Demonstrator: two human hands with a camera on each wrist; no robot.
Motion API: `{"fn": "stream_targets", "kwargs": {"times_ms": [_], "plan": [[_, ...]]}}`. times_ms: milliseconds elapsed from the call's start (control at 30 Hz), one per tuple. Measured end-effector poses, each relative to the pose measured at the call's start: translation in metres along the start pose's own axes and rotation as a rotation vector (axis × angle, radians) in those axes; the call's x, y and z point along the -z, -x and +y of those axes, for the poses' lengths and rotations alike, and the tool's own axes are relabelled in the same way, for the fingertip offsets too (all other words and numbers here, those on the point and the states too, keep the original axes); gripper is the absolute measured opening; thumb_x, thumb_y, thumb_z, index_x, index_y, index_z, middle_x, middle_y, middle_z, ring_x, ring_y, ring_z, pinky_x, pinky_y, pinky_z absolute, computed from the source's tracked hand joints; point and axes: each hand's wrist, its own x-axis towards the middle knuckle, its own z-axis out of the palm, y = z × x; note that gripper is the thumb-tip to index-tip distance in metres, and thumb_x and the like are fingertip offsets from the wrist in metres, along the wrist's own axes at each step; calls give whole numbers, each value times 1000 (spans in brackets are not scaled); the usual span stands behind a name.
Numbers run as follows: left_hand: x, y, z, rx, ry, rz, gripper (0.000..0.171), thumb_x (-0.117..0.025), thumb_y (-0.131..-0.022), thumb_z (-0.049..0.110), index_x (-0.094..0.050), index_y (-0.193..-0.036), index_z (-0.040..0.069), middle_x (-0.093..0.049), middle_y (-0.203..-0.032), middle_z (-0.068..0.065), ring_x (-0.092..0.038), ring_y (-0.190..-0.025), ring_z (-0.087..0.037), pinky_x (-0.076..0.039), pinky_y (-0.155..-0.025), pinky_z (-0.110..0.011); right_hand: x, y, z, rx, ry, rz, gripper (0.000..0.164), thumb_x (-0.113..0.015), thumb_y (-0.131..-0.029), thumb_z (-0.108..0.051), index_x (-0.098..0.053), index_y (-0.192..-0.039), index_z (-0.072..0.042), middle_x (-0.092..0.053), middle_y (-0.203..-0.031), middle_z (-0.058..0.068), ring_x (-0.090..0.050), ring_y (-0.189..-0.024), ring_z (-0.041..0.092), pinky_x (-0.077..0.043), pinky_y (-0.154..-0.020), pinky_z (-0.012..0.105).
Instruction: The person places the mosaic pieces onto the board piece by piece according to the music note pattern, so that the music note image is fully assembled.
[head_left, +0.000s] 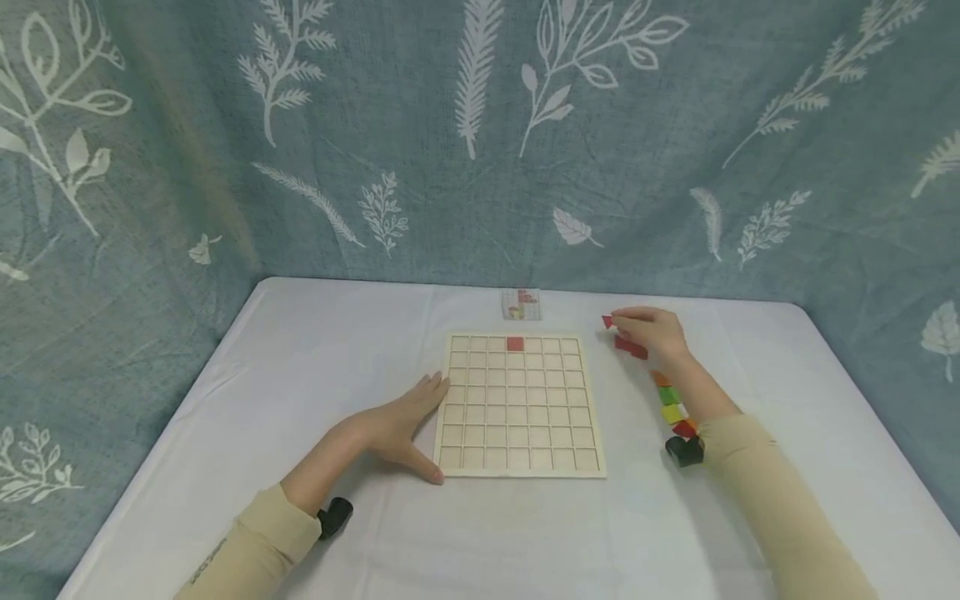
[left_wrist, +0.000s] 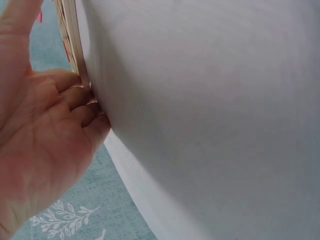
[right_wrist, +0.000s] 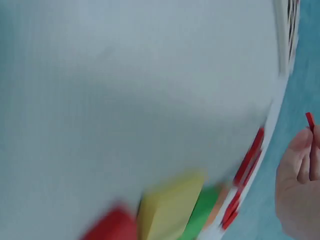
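Observation:
A square wooden grid board (head_left: 517, 397) lies on the table, with one red square tile (head_left: 514, 343) in its far row. My left hand (head_left: 401, 423) rests against the board's left side, fingers stretched along the edge and thumb at the near left corner. In the left wrist view the fingertips meet the board's side. My right hand (head_left: 652, 331), beyond the board's right side, pinches a small red tile (head_left: 607, 321) between thumb and fingers; the right wrist view shows this red tile (right_wrist: 310, 120) edge-on. Under that hand lie more red tiles (head_left: 631, 347), partly hidden.
A small printed card (head_left: 521, 304) lies behind the board. Below the right forearm runs a row of tiles: orange, a green tile (head_left: 667, 396), a yellow tile (head_left: 671, 414) and red. White cloth covers the table (head_left: 510, 533); a leaf-patterned curtain (head_left: 420, 200) hangs behind it.

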Motion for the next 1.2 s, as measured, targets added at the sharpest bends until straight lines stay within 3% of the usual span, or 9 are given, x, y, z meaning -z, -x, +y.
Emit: {"fn": "stream_targets", "kwargs": {"times_ms": [233, 533, 767, 1200], "plan": [[1, -1, 1, 7, 1, -1, 134, -89, -62, 49, -6, -155, 0, 2, -161, -21, 1, -148, -34, -11, -118, -50, -39, 15, -16, -26, -101, -160, 47, -71, -90, -33, -64, -129, -7, -61, -132, 10, -58, -116, 18, -46, -102, 34], [0, 0, 2, 5, 0, 4, 133, -89, -62, 48, -7, -155, -1, 0, -161, -21, 0, -148, -34, -12, -118, -51, -78, 18, -24, 41, 69, -176, 37, -72, -88, -35, -73, -116, -10, -66, -123, 8, -53, -119, 25, -42, -104, 43], [0, 0, 2, 5, -1, 1, 133, -89, -63, 48, -7, -155, -1, 1, -161, -20, 1, -148, -34, -12, -118, -51, -89, 12, -23, 118, 192, -144, 32, -73, -87, -32, -76, -109, -8, -69, -116, 8, -56, -117, 26, -44, -101, 44], [-1, 0, -1, -8, -2, 0, 132, -89, -63, 48, -7, -155, -1, 1, -161, -21, 1, -148, -34, -12, -118, -51, -96, 13, -28, 186, 287, -139, 26, -73, -87, -29, -77, -102, -8, -72, -108, 8, -59, -111, 27, -44, -100, 45]]}}
